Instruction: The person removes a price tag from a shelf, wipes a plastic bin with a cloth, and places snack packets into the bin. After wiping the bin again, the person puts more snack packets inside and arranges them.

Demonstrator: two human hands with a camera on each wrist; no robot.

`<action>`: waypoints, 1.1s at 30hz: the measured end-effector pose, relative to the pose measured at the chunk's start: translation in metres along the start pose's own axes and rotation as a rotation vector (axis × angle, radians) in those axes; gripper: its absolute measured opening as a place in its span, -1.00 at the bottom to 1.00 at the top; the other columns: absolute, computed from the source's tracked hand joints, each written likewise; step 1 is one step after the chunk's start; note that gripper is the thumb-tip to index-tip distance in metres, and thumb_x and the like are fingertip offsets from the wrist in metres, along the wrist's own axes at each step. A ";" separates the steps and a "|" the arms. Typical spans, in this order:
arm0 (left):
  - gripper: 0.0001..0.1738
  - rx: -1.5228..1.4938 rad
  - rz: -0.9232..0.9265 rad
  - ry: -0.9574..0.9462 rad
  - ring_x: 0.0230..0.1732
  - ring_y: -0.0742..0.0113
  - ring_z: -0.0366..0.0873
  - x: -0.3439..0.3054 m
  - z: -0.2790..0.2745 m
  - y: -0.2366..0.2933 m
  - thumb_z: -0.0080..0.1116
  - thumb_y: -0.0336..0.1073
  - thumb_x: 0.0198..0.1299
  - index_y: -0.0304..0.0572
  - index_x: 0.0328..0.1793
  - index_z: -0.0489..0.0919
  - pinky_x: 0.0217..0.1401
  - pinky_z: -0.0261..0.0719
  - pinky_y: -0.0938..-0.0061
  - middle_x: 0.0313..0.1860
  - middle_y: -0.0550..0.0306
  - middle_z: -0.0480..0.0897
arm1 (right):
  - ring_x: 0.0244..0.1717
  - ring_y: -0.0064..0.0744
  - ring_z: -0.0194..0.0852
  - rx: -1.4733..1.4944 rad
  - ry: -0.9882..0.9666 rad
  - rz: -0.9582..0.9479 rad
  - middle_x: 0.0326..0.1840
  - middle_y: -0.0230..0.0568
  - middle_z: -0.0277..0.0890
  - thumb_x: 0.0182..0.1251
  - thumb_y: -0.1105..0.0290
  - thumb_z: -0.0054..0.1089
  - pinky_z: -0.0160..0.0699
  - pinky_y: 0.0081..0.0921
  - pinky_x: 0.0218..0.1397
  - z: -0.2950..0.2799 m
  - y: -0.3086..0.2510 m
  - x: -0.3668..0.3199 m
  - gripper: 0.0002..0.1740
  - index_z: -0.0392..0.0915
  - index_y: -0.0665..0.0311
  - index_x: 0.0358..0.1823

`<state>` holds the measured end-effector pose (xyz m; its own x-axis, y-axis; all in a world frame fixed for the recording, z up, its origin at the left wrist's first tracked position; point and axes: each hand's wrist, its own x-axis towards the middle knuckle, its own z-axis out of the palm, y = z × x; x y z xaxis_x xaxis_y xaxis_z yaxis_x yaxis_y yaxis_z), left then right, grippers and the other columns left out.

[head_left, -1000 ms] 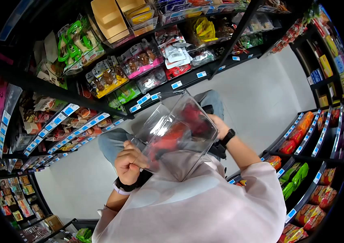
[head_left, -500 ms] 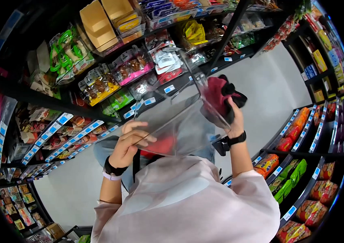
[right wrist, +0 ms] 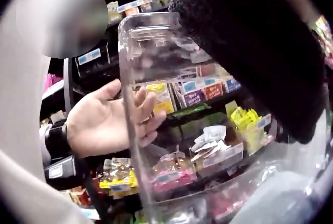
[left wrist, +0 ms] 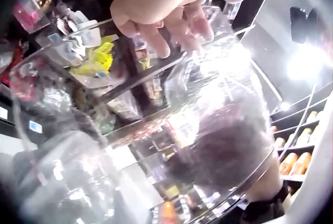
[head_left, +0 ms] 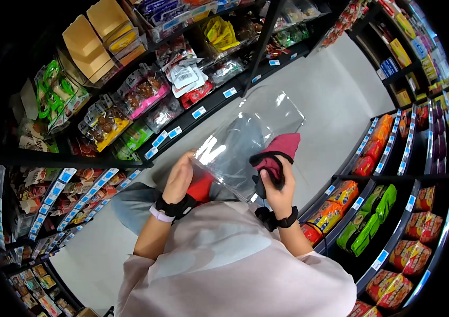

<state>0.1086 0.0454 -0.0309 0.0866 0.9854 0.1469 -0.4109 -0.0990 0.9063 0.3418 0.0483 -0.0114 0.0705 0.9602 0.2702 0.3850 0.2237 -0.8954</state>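
A clear plastic bin (head_left: 211, 150) is tilted in front of the lap in the head view. My left hand (head_left: 179, 179) is at its near left side, palm toward it. Through the clear wall in the right wrist view, the left hand's (right wrist: 104, 125) fingers look loosely spread. A dark red cloth with black edging (head_left: 283, 143) is bunched in my right hand (head_left: 280, 190), thumb and fingers curled round it at the bin's right side. The cloth's black fuzzy side (right wrist: 255, 52) fills the upper right of the right wrist view.
Ahead and left rise black shelves with bagged snacks (head_left: 142, 92) and blue-white price labels (head_left: 199, 112). Two cardboard boxes (head_left: 84, 45) stand at upper left. More shelves with green packs (head_left: 367, 222) line the right side. Grey floor (head_left: 335, 95) runs between them. Red material (head_left: 199, 189) shows near the lap.
The bin has turned and tilted, its far end moving right. The cloth came out to the bin's right side, then back close against it. The left hand loosened from its curled hold.
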 end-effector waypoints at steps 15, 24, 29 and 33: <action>-0.37 0.280 -0.126 0.144 -0.47 0.52 0.13 0.010 0.010 0.012 -0.38 0.14 0.43 -0.25 -0.53 0.27 -0.37 0.14 0.61 -0.52 0.30 0.21 | 0.09 -0.11 0.35 -0.164 -0.843 -0.400 -0.08 -0.20 0.49 -0.25 0.57 0.17 0.11 -0.13 0.22 0.018 -0.061 0.018 -0.33 0.43 0.22 0.09; -0.22 0.162 0.008 0.087 -0.54 0.39 0.29 0.002 0.019 0.005 -0.50 0.35 0.31 -0.19 -0.61 0.31 -0.38 0.28 0.57 -0.63 0.15 0.32 | -0.07 -0.01 0.53 -0.250 -0.339 -0.107 -0.14 0.02 0.54 0.14 0.49 0.16 0.44 -0.33 0.03 -0.039 0.003 0.122 -0.54 0.37 0.28 0.13; -0.20 0.219 0.037 0.056 -0.54 0.39 0.30 0.003 0.014 0.004 -0.55 0.40 0.28 -0.17 -0.59 0.29 -0.37 0.27 0.59 -0.60 0.15 0.32 | 0.00 -0.01 0.37 -0.399 -0.426 -0.227 0.05 -0.03 0.44 0.03 0.44 0.22 0.08 -0.13 0.25 -0.030 -0.006 0.101 -0.36 0.29 0.21 0.23; 0.01 0.392 -0.006 0.058 -0.30 0.22 0.48 0.003 0.022 0.012 -0.62 0.49 0.20 -0.42 -0.30 0.52 -0.11 0.40 0.39 -0.40 -0.02 0.55 | 0.07 -0.11 0.35 -0.235 -0.880 -0.330 0.11 -0.11 0.42 -0.22 0.51 0.18 0.05 -0.14 0.21 0.008 -0.053 0.047 -0.22 0.31 0.22 0.23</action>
<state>0.1242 0.0441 -0.0113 0.0320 0.9911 0.1290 -0.0317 -0.1280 0.9913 0.3167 0.0830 0.0461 -0.7516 0.6579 0.0475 0.4430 0.5569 -0.7025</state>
